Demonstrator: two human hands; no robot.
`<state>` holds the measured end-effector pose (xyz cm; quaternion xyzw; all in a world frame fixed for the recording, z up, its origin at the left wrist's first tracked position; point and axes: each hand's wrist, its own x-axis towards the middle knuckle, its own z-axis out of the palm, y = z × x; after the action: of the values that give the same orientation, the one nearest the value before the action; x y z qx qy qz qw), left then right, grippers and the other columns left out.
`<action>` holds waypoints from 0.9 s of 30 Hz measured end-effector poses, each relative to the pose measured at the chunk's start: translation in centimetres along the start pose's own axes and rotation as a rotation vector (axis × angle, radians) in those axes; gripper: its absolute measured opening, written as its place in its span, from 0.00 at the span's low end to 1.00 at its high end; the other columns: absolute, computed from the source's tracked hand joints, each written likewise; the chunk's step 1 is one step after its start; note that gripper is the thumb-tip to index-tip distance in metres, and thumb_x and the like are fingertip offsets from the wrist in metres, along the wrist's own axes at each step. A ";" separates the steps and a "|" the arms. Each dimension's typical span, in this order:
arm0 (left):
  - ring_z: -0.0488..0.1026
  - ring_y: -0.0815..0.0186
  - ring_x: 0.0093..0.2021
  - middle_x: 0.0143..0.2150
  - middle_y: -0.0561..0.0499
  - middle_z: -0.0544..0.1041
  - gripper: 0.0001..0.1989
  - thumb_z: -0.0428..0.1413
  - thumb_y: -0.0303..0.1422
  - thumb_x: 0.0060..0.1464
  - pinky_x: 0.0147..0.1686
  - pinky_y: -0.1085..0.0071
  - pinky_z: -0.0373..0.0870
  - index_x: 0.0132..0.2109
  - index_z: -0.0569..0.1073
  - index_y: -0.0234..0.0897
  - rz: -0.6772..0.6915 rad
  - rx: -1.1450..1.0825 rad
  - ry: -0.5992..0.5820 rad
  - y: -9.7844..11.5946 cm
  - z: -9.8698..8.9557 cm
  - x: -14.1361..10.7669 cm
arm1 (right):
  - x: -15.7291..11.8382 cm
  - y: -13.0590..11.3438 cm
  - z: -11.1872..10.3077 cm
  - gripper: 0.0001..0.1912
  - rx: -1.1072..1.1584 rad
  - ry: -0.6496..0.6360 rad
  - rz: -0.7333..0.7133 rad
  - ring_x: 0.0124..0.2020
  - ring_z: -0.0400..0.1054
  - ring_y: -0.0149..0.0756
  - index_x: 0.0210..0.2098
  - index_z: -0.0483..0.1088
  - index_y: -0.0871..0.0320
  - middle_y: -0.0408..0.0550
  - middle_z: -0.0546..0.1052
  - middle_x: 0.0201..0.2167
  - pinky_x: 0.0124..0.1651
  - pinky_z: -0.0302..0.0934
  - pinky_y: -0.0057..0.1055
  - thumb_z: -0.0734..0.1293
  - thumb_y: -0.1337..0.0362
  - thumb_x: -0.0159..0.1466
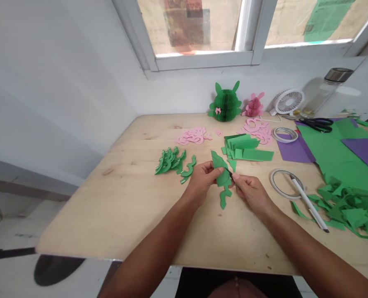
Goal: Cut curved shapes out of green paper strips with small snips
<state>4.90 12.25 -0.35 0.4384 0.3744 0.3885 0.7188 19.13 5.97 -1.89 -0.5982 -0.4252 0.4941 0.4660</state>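
In front of me, my left hand [205, 177] pinches a folded piece of green paper [222, 177] between thumb and fingers. Closed around a small pair of scissors [230, 174], my right hand [251, 191] has the dark blades at the paper's right edge; the handles are mostly hidden by the fingers. Below the held piece is a wavy green offcut [224, 198], and a green scrap [232, 164] sits just above the right hand. Left of my left hand lie a curved green cutout [189, 167] and a pile of similar green cutouts [170, 160].
Behind are pink cutouts [193, 135], green strips [244, 147], a green paper figure [224, 103], a pink figure [253, 105] and a small fan [288, 102]. To the right lie tape rolls [285, 134], a white pen [309, 203], black scissors [317, 124], green sheets [329, 145] and scraps [351, 207].
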 end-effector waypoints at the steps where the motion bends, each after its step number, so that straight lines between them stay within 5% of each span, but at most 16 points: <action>1: 0.73 0.66 0.28 0.29 0.48 0.78 0.13 0.65 0.38 0.41 0.32 0.69 0.71 0.32 0.76 0.32 0.000 -0.006 -0.003 0.0 0.0 0.0 | 0.0 0.0 0.0 0.30 -0.003 0.003 -0.005 0.15 0.38 0.25 0.22 0.70 0.60 0.33 0.50 0.11 0.20 0.31 0.29 0.63 0.37 0.55; 27: 0.71 0.67 0.26 0.27 0.49 0.77 0.12 0.65 0.37 0.40 0.30 0.70 0.68 0.31 0.77 0.33 -0.002 -0.003 -0.001 -0.3 -0.2 0.4 | -0.2 -0.1 0.0 0.28 0.062 -0.035 0.057 0.14 0.39 0.25 0.24 0.69 0.59 0.32 0.51 0.10 0.19 0.32 0.28 0.63 0.38 0.56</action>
<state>4.95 12.55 -0.75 0.4370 0.3739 0.3881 0.7202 19.06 5.82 -1.72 -0.5867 -0.4004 0.5307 0.4625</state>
